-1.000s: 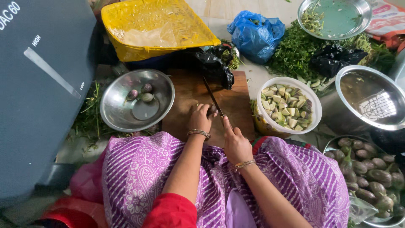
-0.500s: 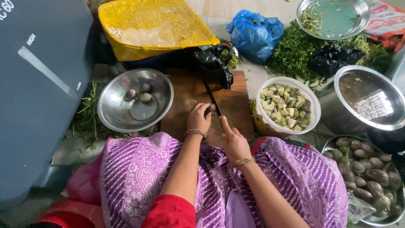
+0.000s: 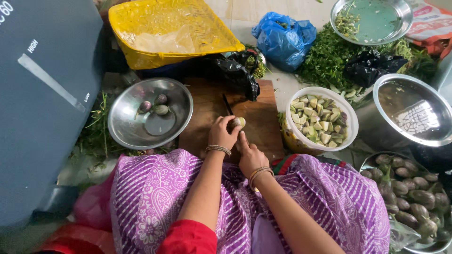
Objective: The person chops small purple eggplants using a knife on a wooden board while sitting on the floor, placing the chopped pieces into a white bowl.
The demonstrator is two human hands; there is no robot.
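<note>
Left hand (image 3: 223, 134) curled around a small eggplant (image 3: 238, 123), pinning it on the board (image 3: 256, 117). Right hand (image 3: 250, 155) just beside, fist closed, grip unclear. Knife (image 3: 227, 104) upright behind the eggplant. Steel bowl (image 3: 127, 127) left; tub (image 3: 348, 123) of cut pieces right.

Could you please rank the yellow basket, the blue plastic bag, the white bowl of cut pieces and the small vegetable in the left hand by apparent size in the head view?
1. yellow basket
2. white bowl
3. blue plastic bag, close to the bowl and farther away, so unsure
4. small vegetable in the left hand
</note>
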